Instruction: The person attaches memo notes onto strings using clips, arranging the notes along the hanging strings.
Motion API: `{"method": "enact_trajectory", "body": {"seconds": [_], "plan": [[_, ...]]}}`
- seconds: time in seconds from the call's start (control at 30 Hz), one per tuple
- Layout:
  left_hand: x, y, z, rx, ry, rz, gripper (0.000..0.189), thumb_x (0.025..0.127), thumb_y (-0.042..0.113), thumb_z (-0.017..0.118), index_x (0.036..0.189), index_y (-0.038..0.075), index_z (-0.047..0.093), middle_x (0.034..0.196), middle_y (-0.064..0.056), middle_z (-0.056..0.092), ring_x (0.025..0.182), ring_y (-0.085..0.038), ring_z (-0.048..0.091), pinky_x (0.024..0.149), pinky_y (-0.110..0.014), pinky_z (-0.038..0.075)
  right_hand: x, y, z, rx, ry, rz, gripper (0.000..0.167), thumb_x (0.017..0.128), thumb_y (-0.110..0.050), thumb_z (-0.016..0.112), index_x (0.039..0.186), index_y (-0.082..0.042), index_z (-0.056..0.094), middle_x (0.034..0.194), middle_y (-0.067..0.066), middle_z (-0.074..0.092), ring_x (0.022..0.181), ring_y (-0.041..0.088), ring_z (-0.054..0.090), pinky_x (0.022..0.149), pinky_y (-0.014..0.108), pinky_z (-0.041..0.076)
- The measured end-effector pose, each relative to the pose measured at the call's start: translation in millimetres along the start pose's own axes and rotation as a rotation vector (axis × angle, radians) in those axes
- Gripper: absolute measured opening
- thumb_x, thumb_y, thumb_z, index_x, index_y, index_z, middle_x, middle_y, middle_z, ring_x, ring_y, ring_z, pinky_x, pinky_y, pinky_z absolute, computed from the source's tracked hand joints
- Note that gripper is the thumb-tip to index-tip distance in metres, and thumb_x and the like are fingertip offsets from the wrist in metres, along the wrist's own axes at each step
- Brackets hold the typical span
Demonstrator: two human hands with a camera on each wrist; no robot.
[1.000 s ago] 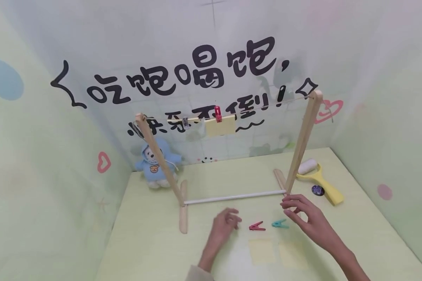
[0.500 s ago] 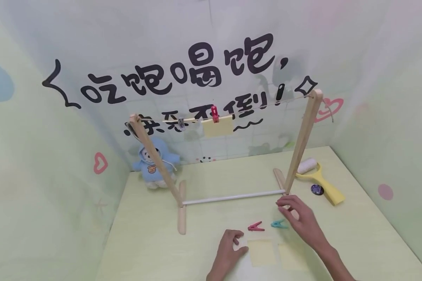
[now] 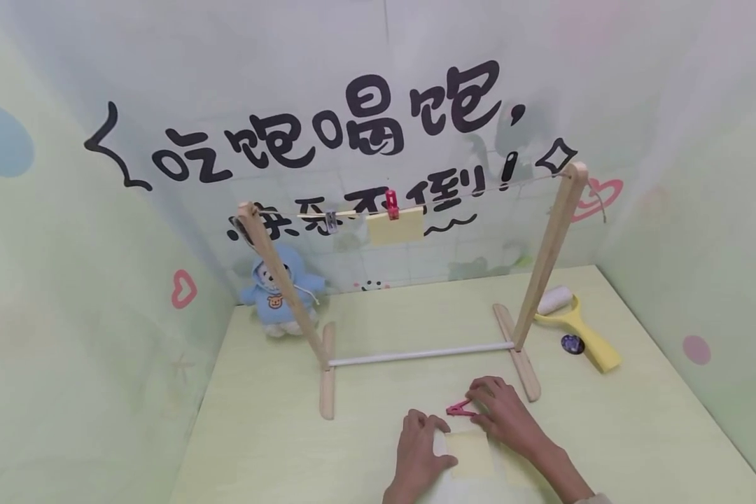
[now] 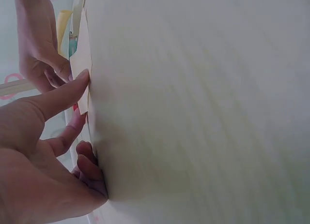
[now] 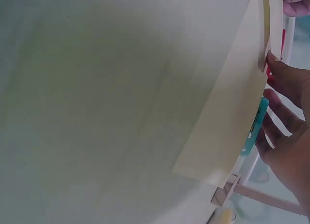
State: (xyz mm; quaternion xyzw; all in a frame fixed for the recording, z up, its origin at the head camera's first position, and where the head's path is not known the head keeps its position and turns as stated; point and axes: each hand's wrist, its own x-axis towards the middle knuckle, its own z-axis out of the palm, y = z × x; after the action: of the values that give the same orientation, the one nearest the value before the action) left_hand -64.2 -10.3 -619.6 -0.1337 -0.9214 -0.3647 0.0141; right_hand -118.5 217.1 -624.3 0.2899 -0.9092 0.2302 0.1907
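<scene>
In the head view my left hand [image 3: 418, 448] is at the left edge of a pale yellow sticky note [image 3: 469, 453]. Thumb and index finger touch its edge, spread apart in the left wrist view. My right hand [image 3: 502, 413] pinches the legs of a red clothespin [image 3: 456, 408], just beyond the notes. Its sleeve end shows at the bottom. A second sticky note [image 5: 218, 117] lies to the right, partly covered by the right forearm in the head view. Beside the right fingers in the right wrist view is a teal clothespin [image 5: 254, 129], hidden from the head camera.
A wooden stand [image 3: 548, 259] with a string and a white rod [image 3: 416, 353] stands behind the hands. From the string hangs a sticky note [image 3: 395, 227] under a red clothespin [image 3: 391, 203]. A plush toy [image 3: 283, 301] sits left; a yellow-handled roller [image 3: 589, 339] lies right.
My right hand has come left and down from beside the stand's right foot onto the red clothespin. The left hand has moved toward the viewer and right, up to the left note's edge.
</scene>
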Motion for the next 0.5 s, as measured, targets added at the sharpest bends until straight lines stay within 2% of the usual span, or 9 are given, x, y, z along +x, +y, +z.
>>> {"method": "enact_trajectory", "body": {"seconds": [0.1,0.2,0.37,0.5], "plan": [[2.5,4.2,-4.1,0.016,-0.041,-0.052,0.046,0.074,0.025,0.102,0.106,0.021,0.069,0.109,0.007,0.036,0.098,-0.010,0.037,0.077,-0.023,0.038,-1.4,-1,1,-0.007,0.000,0.018,0.041,0.072,-0.012,0.100,0.107,-0.014,0.078,0.119,0.005,0.070,0.113,0.031,0.065,0.084,0.047,0.054],[4.0,4.7,-4.0,0.031,-0.049,-0.067,0.043,0.074,0.026,0.102,0.104,0.018,0.071,0.109,0.007,0.037,0.098,-0.011,0.039,0.077,-0.024,0.039,-2.3,-1,2,-0.012,0.003,0.026,0.041,0.072,-0.011,0.099,0.107,-0.014,0.078,0.120,0.006,0.070,0.114,0.031,0.065,0.085,0.048,0.055],[2.4,1.0,0.5,0.032,-0.032,-0.056,0.043,0.074,0.025,0.101,0.104,0.015,0.073,0.108,0.006,0.036,0.098,-0.011,0.039,0.077,-0.024,0.040,-3.7,0,4,-0.008,0.016,0.026,0.042,0.071,-0.009,0.099,0.106,-0.014,0.077,0.120,0.006,0.071,0.114,0.030,0.066,0.086,0.047,0.055],[1.3,-6.4,8.3,0.042,0.007,-0.029,0.040,0.076,0.024,0.099,0.104,0.013,0.073,0.107,0.007,0.035,0.096,-0.010,0.037,0.074,-0.023,0.037,-4.2,0,4,0.003,0.033,0.027,0.040,0.072,-0.009,0.099,0.105,-0.014,0.077,0.120,0.005,0.071,0.113,0.029,0.066,0.085,0.045,0.054]]}}
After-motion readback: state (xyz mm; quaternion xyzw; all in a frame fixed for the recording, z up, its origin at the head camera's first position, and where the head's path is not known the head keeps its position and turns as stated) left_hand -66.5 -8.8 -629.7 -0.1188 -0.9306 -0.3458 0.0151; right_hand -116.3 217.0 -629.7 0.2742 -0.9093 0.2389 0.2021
